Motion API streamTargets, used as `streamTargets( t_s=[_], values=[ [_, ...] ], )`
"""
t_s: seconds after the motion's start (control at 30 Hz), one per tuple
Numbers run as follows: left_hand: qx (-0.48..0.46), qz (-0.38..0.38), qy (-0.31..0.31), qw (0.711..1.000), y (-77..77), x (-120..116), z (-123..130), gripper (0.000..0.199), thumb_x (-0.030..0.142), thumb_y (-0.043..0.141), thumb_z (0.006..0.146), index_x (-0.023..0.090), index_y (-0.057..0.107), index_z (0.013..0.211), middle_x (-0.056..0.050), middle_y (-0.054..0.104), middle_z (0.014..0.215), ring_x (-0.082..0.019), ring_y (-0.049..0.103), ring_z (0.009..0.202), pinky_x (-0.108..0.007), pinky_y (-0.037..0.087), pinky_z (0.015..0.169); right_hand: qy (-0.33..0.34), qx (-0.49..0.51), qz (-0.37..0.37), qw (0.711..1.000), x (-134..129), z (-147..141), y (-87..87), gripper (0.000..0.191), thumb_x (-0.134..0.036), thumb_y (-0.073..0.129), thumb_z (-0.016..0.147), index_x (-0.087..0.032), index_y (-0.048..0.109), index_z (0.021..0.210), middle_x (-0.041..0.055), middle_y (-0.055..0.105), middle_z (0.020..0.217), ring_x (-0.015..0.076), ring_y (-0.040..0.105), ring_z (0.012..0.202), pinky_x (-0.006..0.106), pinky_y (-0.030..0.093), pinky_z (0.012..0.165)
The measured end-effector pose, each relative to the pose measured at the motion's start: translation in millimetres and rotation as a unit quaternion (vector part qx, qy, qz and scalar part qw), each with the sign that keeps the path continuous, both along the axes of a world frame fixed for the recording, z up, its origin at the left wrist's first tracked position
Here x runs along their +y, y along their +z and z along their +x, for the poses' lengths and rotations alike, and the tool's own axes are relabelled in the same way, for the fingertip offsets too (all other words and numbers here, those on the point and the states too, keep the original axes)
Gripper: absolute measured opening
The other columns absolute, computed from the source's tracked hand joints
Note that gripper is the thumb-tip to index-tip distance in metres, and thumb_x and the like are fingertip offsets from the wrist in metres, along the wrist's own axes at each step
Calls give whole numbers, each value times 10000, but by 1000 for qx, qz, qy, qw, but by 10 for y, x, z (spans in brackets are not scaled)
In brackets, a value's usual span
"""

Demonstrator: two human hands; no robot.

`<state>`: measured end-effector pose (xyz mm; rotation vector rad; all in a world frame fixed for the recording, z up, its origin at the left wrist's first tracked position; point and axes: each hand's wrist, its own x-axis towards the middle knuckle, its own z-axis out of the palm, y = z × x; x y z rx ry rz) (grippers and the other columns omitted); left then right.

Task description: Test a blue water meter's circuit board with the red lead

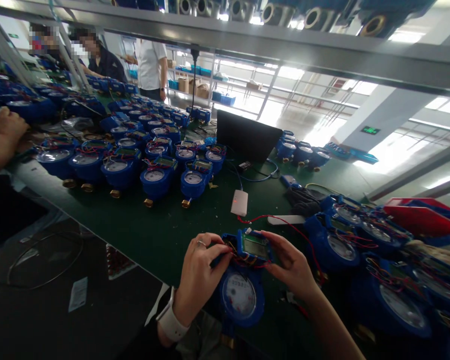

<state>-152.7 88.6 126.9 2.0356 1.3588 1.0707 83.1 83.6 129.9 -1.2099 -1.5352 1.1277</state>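
Note:
A blue water meter (241, 295) with a round clear dial lies at the table's front edge before me. At its far end sits a blue housing with a green circuit board and display (255, 246). My left hand (206, 272) pinches thin wires (228, 248) at the housing's left side; the fingertips partly cover them. Around the right side of the display housing, my right hand (290, 262) has its thumb and fingers closed, steadying it. Red and dark wires run between the display and the dial.
Several blue meters (195, 180) stand in rows to the left, others (339, 245) to the right. A white box (239, 202) with a red lead lies ahead, near a black laptop (247, 135). A co-worker's hand (7, 122) is at far left. A metal shelf (225, 35) crosses overhead.

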Motion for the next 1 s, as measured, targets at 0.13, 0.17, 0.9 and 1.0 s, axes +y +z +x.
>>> streamTargets(
  t_s=[0.13, 0.17, 0.9, 1.0],
  values=[
    [25, 92, -19, 995, 86, -140, -114, 65, 186, 614, 913, 218, 671, 918, -20, 726, 968, -202, 652, 909, -334, 455, 853, 31, -42, 4, 999, 28, -16, -1, 549, -274, 786, 784, -228, 586, 1293, 106, 628, 1303, 278, 577, 1221, 429, 475, 1056],
    [24, 100, -29, 994, 100, -185, -137, 65, 180, 609, 916, 223, 654, 933, -9, 729, 969, -190, 656, 910, -319, 453, 860, 40, -54, 1, 998, 38, -18, -9, 550, -276, 779, 798, -234, 576, 1308, 102, 629, 1298, 273, 578, 1217, 428, 468, 1058],
    [-86, 68, -88, 990, -79, -333, -174, 172, 120, 583, 919, 226, 693, 997, 4, 686, 947, -103, 644, 884, -163, 506, 798, -38, -446, -147, 882, -945, 830, -49, 176, -306, 471, 796, -213, 621, 795, 67, 668, 828, 230, 650, 722, 336, 504, 649],
    [-112, 58, -75, 989, -62, -346, -168, 172, 115, 605, 898, 230, 708, 974, 12, 698, 924, -94, 657, 862, -143, 508, 787, -127, -406, -106, 899, -949, 817, -9, 334, -431, 339, 894, -222, 556, 750, 71, 623, 728, 245, 623, 657, 366, 511, 608]
  ],
)
